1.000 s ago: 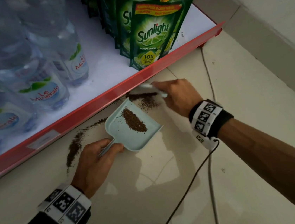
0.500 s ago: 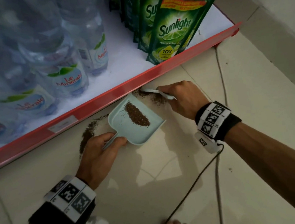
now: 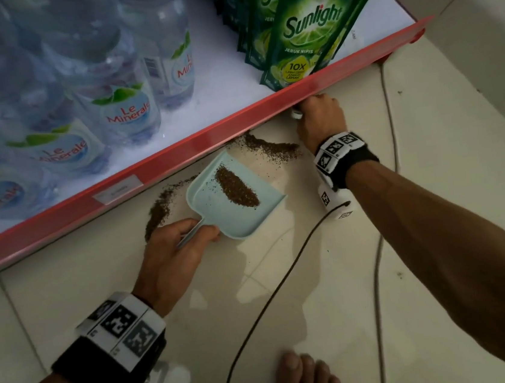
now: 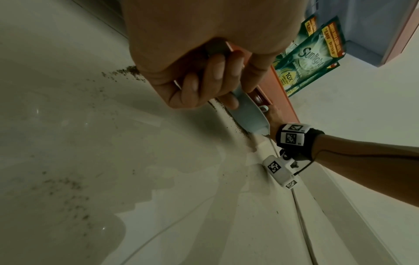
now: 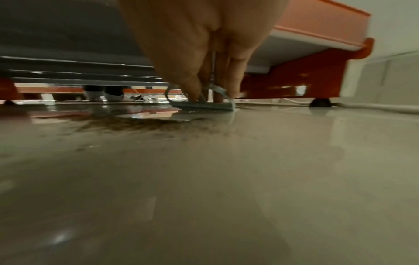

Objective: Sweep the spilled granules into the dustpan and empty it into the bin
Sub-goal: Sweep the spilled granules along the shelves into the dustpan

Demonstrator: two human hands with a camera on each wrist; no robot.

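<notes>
A pale blue dustpan [image 3: 208, 202] lies on the cream floor tile, with a dark heap of granules [image 3: 236, 188] inside it. My left hand [image 3: 176, 253] grips its handle [image 3: 191, 234]; the left wrist view shows the fingers [image 4: 204, 84] curled round it. More granules lie in a streak [image 3: 271, 148] beyond the pan's mouth and in a patch [image 3: 158, 208] to its left. My right hand [image 3: 318, 117] holds a small pale blue brush [image 5: 204, 103] at the red shelf edge [image 3: 237, 120], its head down on the floor under the shelf. No bin is in view.
The low shelf carries water bottles [image 3: 128, 111] and green Sunlight pouches [image 3: 306, 37]. A black cable [image 3: 272, 296] and a grey cord [image 3: 376, 271] run across the floor beside my right arm. My bare foot [image 3: 307, 380] is at the bottom edge. A wall stands at the right.
My right hand with the brush has moved away from the pan's mouth, rightwards and up to the shelf edge. The dustpan and left hand have stayed in place.
</notes>
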